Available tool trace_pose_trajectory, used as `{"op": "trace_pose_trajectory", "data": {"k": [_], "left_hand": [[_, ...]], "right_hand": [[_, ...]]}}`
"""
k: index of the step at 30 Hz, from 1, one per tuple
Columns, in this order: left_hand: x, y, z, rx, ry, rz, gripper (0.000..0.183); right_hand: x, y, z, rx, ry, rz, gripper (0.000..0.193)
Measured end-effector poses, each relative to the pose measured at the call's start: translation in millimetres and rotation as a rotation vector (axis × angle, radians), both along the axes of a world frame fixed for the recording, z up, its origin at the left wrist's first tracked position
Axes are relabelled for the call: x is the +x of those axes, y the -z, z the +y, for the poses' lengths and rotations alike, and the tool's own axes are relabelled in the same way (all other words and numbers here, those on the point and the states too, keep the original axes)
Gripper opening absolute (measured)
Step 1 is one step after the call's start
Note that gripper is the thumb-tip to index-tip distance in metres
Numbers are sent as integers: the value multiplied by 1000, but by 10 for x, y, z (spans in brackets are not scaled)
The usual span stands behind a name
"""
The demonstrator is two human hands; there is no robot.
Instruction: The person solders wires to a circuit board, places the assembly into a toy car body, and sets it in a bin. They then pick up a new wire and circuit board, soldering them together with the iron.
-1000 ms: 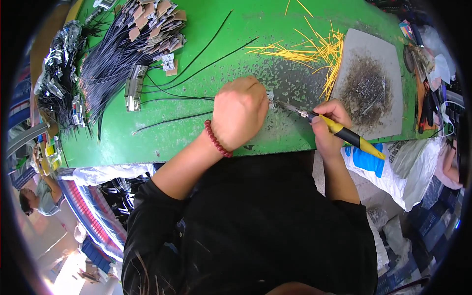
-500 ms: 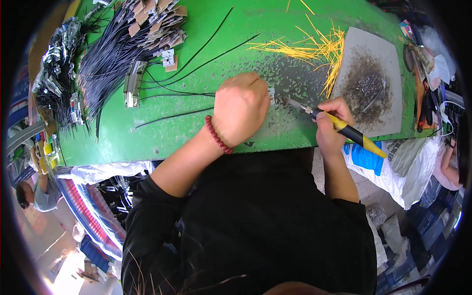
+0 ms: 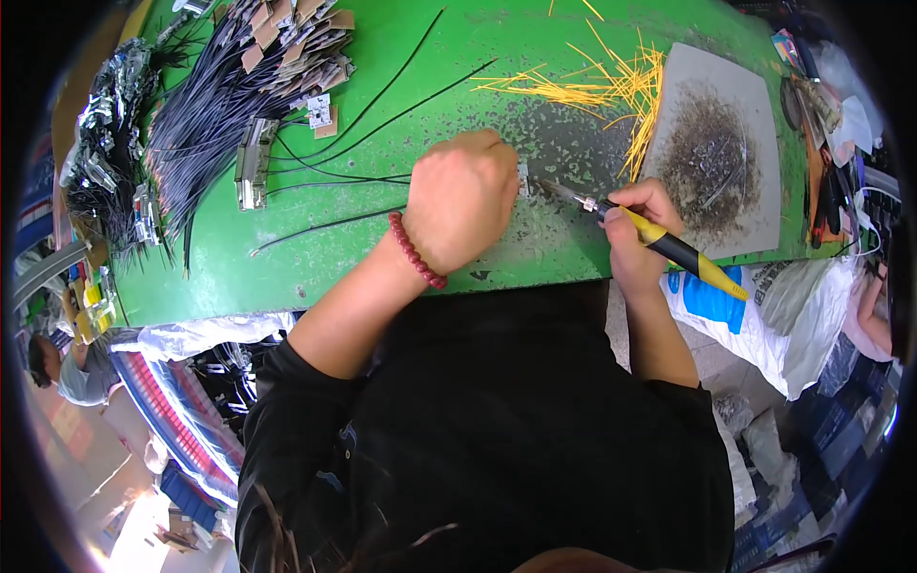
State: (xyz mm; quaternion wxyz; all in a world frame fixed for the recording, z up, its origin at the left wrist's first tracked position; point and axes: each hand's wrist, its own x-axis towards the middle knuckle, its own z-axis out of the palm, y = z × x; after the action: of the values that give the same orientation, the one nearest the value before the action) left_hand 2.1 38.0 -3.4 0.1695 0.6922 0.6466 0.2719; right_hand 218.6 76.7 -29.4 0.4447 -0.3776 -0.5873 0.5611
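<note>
My left hand is closed over the green table, knuckles up, with a red bead bracelet on its wrist. A small white board sticks out past its fingers, which hide most of it. Black wires run from under this hand toward the left. In my right hand is a soldering iron with a yellow and black handle, gripped like a pen. Its metal tip points left, close to the white board; whether they touch I cannot tell.
Bundled black wires with brown and white end pieces lie at the upper left, near a metal block. Thin yellow wires are scattered beside a grey, dirt-stained board. Hand tools lie at the right edge.
The whole view has shifted slightly. Both hands keep their grips and almost the same places on the table, with the iron's tip still close to the white board.
</note>
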Motion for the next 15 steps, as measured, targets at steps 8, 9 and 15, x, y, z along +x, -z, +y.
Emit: {"op": "trace_pose_trajectory", "data": {"k": [8,9,15], "left_hand": [[-5,2,17,14,-4,-22,8],[-6,8,11,12,-5,-23,8],[-2,24,8,9,-12,-4,9]], "right_hand": [[-7,-9,20,12,-17,-29,12],[-16,-12,10,10,-18,-29,12],[-26,7,-3,3,-46,-15,13]]}}
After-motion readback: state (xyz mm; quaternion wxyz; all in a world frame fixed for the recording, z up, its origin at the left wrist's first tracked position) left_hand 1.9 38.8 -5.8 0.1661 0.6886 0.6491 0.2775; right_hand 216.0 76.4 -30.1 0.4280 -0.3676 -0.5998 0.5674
